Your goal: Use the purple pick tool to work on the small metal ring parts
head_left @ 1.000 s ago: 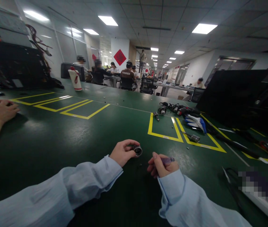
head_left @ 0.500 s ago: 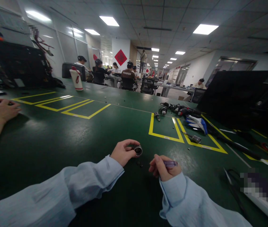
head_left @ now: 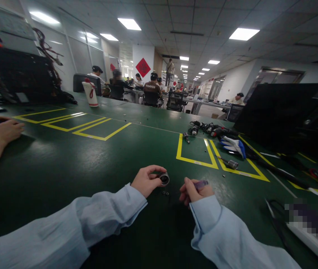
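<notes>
Thumb and fingers of my left hand (head_left: pixel 147 181) grip a short, hollow metal cylinder (head_left: pixel 164 179), its open end turned toward the right. On the green table just below it lie two tiny dark ring-like parts (head_left: pixel 165 193). To the right, my right hand (head_left: pixel 195 191) is closed around a slim tool with a see-through purple handle (head_left: pixel 201 184), perhaps a screwdriver. Its working end is hidden by my fingers or too small to make out. A gap separates the tool hand from the cylinder.
Yellow tape outlines (head_left: pixel 197 163) mark the table. A metal cylinder with a shaft (head_left: pixel 232 164), a blue-and-white glove (head_left: pixel 233 146) and tools lie right. A white cup (head_left: pixel 90 94) stands at the back. Another person's hands (head_left: pixel 2 130) rest at the left edge.
My right hand has shifted slightly up and the purple handle now tilts more steeply. My left hand keeps the metal cylinder in nearly the same place.
</notes>
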### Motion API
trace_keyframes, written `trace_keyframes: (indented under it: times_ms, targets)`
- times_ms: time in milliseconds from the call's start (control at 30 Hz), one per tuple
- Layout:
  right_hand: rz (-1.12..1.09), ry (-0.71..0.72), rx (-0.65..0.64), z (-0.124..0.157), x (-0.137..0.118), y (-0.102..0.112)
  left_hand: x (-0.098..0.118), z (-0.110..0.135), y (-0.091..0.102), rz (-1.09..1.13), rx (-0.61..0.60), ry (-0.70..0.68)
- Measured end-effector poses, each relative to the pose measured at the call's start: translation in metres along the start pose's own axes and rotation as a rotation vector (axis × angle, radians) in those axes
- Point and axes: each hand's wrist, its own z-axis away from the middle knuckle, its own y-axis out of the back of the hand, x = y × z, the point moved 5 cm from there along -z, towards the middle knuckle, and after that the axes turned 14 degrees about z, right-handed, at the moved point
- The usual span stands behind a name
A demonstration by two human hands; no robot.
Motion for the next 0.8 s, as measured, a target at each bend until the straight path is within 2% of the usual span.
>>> trace_keyframes:
  times_ms: [67,133,300,500,800]
  targets:
    - [-0.107,-0.123,-0.04,-0.003,0.002,0.0,0.0,0.001,-0.001,-0.004,0.0,0.003]
    - [-0.197,-0.158,-0.048,-0.003,0.001,0.001,0.0,0.001,-0.001,0.007,0.002,0.005]
    - [-0.259,-0.056,-0.04,0.002,-0.004,0.0,0.0,0.001,0.0,0.009,0.001,0.0]
    - [-0.091,0.023,-0.032,0.005,-0.004,-0.005,0.001,0.001,-0.001,-0.003,0.001,-0.008]
    - [-0.19,-0.031,0.048,0.001,-0.004,0.01,-0.003,-0.001,0.002,-0.009,-0.029,-0.007]
